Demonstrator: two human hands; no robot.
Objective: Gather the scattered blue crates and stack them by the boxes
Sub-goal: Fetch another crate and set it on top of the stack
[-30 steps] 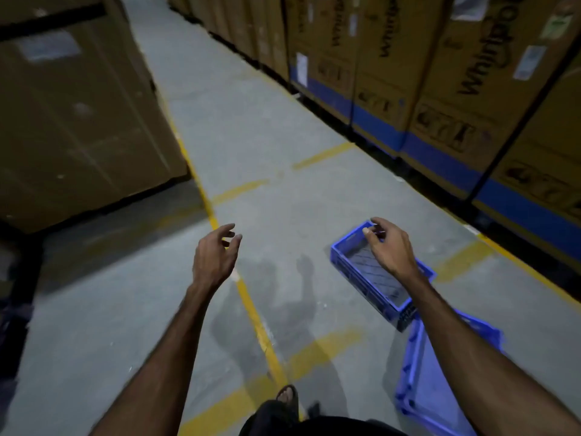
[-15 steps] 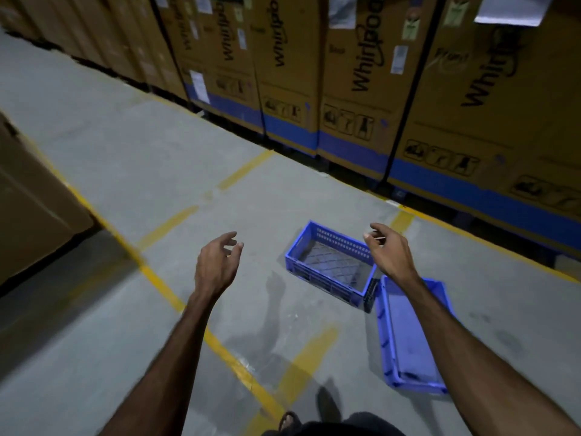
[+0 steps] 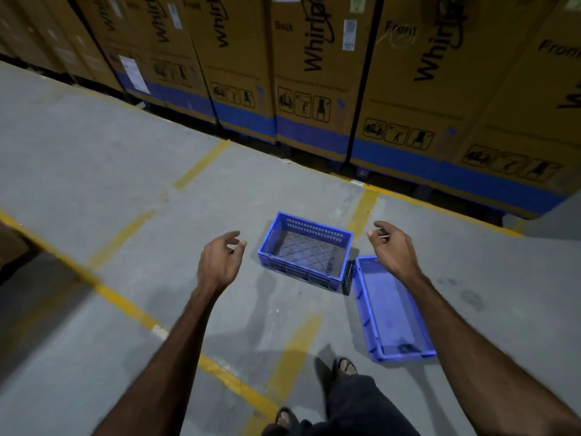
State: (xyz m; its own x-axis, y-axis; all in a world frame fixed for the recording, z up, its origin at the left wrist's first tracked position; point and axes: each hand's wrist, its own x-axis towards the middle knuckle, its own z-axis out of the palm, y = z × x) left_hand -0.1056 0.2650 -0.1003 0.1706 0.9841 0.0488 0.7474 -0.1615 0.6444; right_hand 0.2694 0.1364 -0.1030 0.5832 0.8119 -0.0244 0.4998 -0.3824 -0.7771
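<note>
A deep blue crate (image 3: 306, 250) with slotted walls and a mesh floor stands upright on the concrete, between my two hands in the view. A shallower blue crate (image 3: 391, 313) with a solid floor lies right beside it, end against its right side. My left hand (image 3: 220, 262) hovers to the left of the deep crate, fingers loosely curled, holding nothing. My right hand (image 3: 393, 247) hovers over the far end of the shallow crate, also loosely curled and empty. Both crates are empty.
A row of tall cardboard appliance boxes (image 3: 317, 73) with blue bands runs along the far side, behind a yellow floor line (image 3: 440, 204). More yellow lines (image 3: 125, 306) cross the grey floor. My sandalled feet (image 3: 344, 368) are below the crates.
The view has swung right and closer to the crates and the boxes. Both hands stay raised and empty, now on either side of the deep crate.
</note>
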